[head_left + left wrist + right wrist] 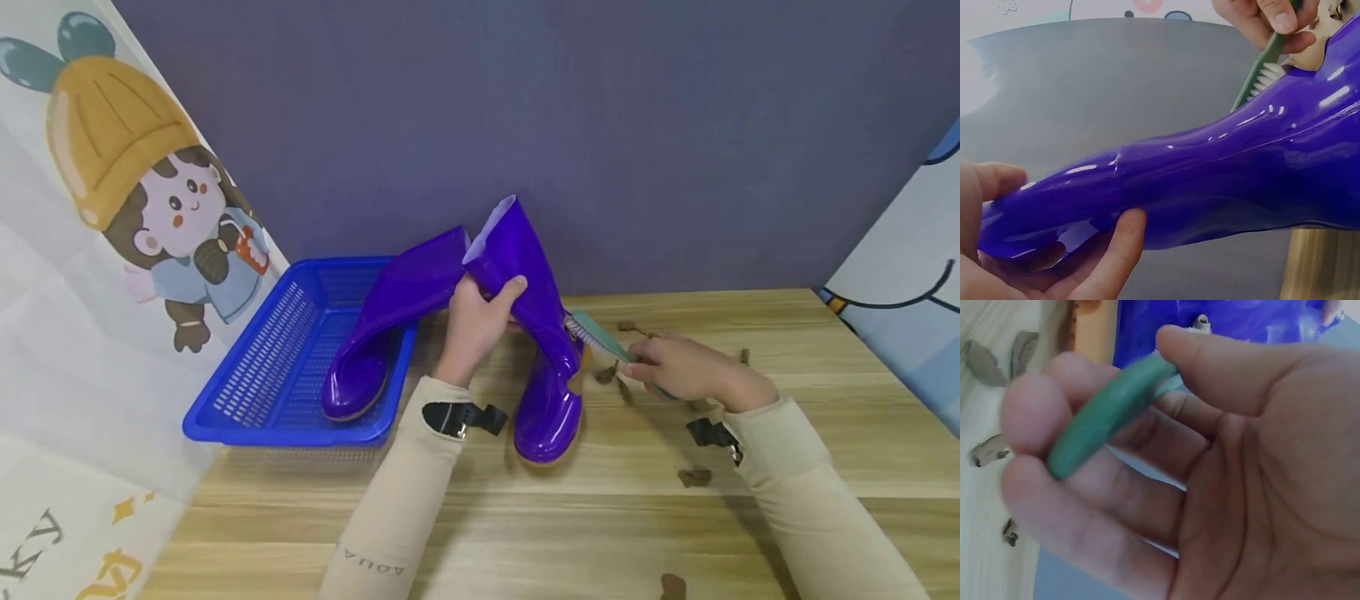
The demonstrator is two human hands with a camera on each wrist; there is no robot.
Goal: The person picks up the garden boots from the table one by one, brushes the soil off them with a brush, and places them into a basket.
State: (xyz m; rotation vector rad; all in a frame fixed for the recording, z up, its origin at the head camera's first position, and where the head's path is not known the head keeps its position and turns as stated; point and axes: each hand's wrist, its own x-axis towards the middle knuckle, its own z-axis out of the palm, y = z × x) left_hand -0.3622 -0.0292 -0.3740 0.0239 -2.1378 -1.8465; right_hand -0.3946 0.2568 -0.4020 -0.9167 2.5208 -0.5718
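A shiny purple rain boot [551, 417] with a tan sole leans tilted on the wooden table, its open top toward the back. My left hand [480, 321] grips its shaft, thumb on one side and fingers around the other, as the left wrist view also shows. In my right hand [686, 367] is the handle of a green brush [596, 333] with white bristles. Those bristles touch the back of the boot above the heel. In the right wrist view, curled fingers and thumb [1185, 350] hold the green handle [1104, 415].
A blue plastic basket [292, 435] stands at left with a second purple boot [356, 387] in it, its shaft leaning over the rim. Several brown flakes [695, 477] lie on the table [570, 533] around the right arm. A grey panel [600, 150] rises behind.
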